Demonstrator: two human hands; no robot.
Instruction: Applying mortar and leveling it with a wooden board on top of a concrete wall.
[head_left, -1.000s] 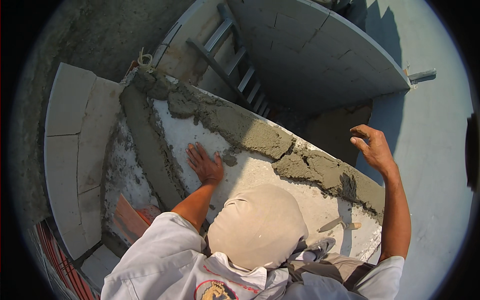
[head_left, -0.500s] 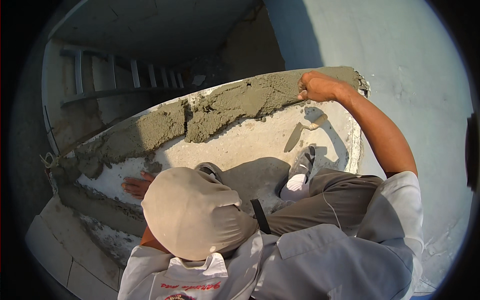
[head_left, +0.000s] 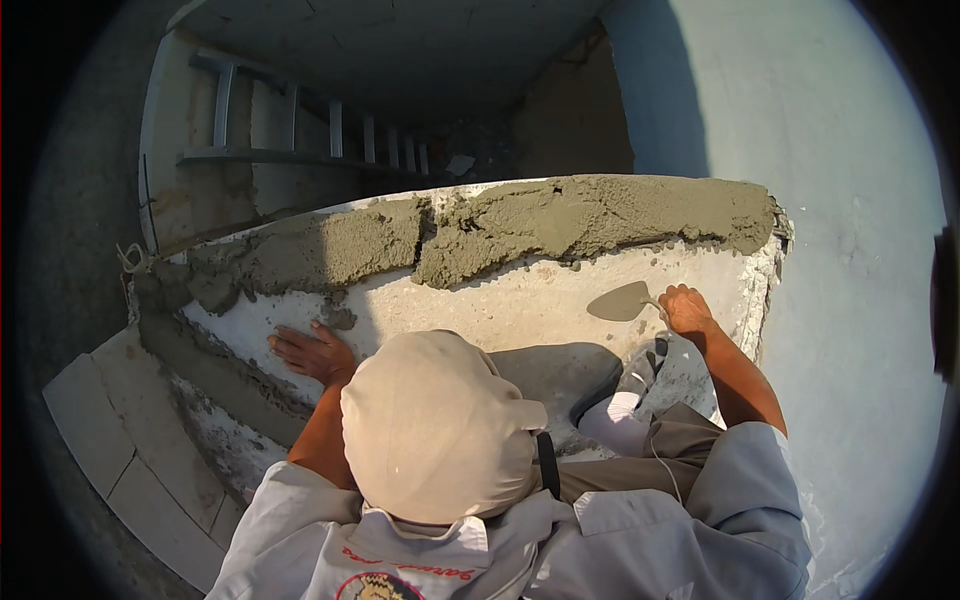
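A small pointing trowel [head_left: 618, 301] with a leaf-shaped blade is held low over the pale slab [head_left: 500, 310]. The fingers of my right hand [head_left: 688, 308] are closed round its handle, which is mostly hidden. Lying flat with fingers spread, my left hand [head_left: 312, 355] presses on the slab, near a few mortar crumbs. Beyond both hands runs a thick strip of wet grey mortar [head_left: 590, 220] along the slab's far edge. Its surface is rough, with a crack left of the middle. More mortar [head_left: 220, 360] lies along the left edge.
My bent knee [head_left: 440, 430] and shod foot [head_left: 640, 370] take up the near side of the slab. A pale blue wall [head_left: 840, 250] rises at the right. Past the far edge is a dark drop with a metal ladder [head_left: 335, 130]. Tiles [head_left: 150, 500] border the lower left.
My right hand has left the mortar's right end, come nearer and taken up the trowel that lay on the slab. My left hand stays flat, with more of it in view. The view has shifted.
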